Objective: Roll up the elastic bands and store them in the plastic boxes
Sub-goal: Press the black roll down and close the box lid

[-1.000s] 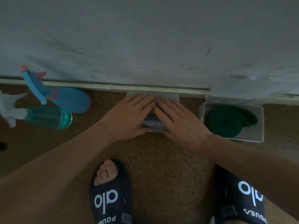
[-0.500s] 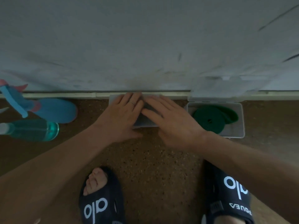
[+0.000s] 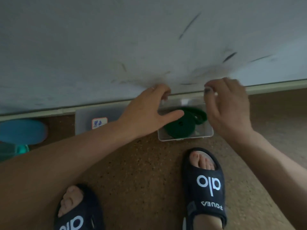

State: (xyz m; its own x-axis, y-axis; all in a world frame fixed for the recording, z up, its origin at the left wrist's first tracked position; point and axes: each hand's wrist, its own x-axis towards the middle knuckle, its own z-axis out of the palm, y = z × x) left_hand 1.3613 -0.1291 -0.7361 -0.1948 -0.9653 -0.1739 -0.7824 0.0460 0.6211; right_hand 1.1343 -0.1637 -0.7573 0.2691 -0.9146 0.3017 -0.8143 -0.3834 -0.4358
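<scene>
A clear plastic box (image 3: pixel 186 138) sits on the floor against the wall with a rolled green elastic band (image 3: pixel 180 129) inside. Its see-through lid (image 3: pixel 184 103) stands up at the back. My left hand (image 3: pixel 147 110) curls its fingers on the lid's left corner, with the thumb stretched out over the box. My right hand (image 3: pixel 229 110) pinches the lid's right corner. A second plastic box (image 3: pixel 98 121), lid down and bearing a small label, lies to the left, partly under my left forearm.
A blue object (image 3: pixel 21 131) and a teal bottle (image 3: pixel 21 149) lie on the floor at the far left. My two feet in dark slippers (image 3: pixel 204 183) stand on the speckled brown floor. A scuffed white wall with a baseboard (image 3: pixel 274 86) runs behind the boxes.
Both hands left the lid of the left box, where they pressed flat, and moved right to the open box with the green band. They now hold its raised lid.
</scene>
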